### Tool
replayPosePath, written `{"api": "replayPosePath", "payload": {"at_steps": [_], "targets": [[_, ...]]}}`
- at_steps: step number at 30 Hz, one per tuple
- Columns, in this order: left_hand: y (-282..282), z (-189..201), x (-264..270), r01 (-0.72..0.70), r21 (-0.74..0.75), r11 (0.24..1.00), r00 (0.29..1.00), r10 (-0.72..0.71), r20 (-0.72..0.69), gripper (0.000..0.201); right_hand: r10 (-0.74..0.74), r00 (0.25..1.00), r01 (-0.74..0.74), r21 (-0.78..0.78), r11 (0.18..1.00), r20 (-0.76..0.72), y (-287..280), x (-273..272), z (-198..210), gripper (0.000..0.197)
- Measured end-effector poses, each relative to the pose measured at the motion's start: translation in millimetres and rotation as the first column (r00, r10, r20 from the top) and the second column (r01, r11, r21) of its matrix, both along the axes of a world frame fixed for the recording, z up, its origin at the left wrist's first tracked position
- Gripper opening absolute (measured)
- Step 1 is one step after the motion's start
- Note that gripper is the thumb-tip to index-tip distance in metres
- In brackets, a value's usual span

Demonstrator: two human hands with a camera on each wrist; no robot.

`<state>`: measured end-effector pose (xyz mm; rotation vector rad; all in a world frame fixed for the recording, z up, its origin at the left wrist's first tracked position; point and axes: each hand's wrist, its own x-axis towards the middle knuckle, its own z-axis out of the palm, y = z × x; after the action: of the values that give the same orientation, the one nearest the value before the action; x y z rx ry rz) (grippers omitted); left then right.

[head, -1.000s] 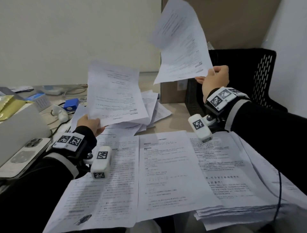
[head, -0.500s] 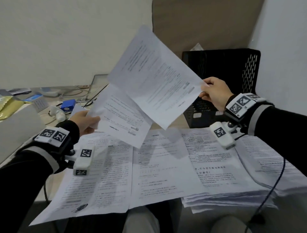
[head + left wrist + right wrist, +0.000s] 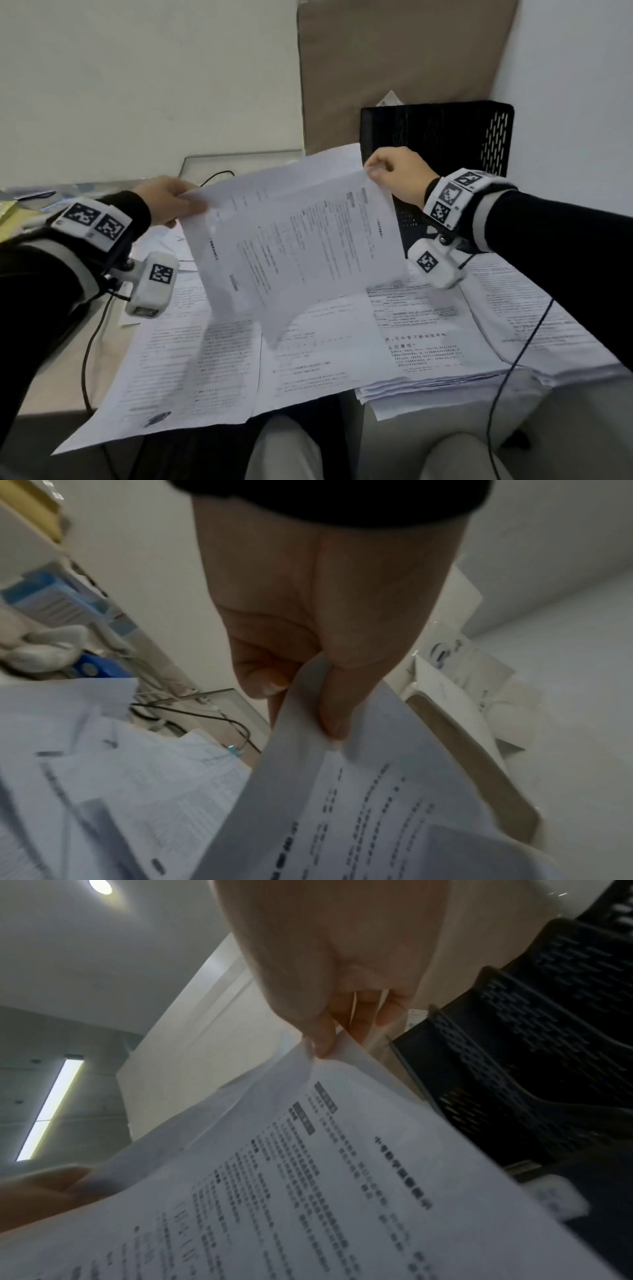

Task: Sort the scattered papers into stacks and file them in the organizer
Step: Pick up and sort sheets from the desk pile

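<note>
Both grips pinching sheets [image 3: 294, 240], print blurred

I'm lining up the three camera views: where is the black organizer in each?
Head: black organizer upper right, behind the right hand.
Left wrist: not in view.
Right wrist: right edge, beside the fingers.
Shared landmark: the held papers, seen in all three.

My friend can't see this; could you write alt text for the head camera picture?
Two hands hold printed sheets up over a desk, left hand and right hand each pinching an upper corner. Below lie stacks of paper; a black mesh organizer stands behind.
</note>
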<state>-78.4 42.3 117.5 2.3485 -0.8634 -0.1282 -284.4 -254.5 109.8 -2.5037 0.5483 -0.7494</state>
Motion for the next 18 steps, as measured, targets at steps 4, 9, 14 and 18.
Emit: {"api": "replayPosePath", "payload": {"at_steps": [4, 9, 14, 18], "targets": [[-19.3, 26.0, -12.0, 0.027, 0.079, 0.996, 0.993, -0.036, 0.113, 0.012, -0.029, 0.996, 0.030, -0.013, 0.999, 0.089, 10.0, 15.3, 16.6, 0.013], [-32.7, 38.9, -21.2, 0.044, 0.057, 0.997, 0.989, -0.051, 0.140, 0.002, -0.135, 0.974, 0.115, 0.118, 0.986, 0.182, 4.4, 14.8, 22.3, 0.006], [-33.3, 28.2, -4.3, -0.028, -0.264, 0.964, 0.999, 0.018, -0.042, 0.019, -0.287, 0.918, 0.210, 0.279, 0.937, 0.274, -7.4, 2.0, 17.9, 0.023], [-33.8, -6.5, -0.5, -0.275, -0.522, 0.807, 0.867, -0.026, -0.498, 0.050, -0.448, 0.834, 0.278, 0.457, 0.845, 0.321, -18.2, -5.8, 10.4, 0.024]]}}
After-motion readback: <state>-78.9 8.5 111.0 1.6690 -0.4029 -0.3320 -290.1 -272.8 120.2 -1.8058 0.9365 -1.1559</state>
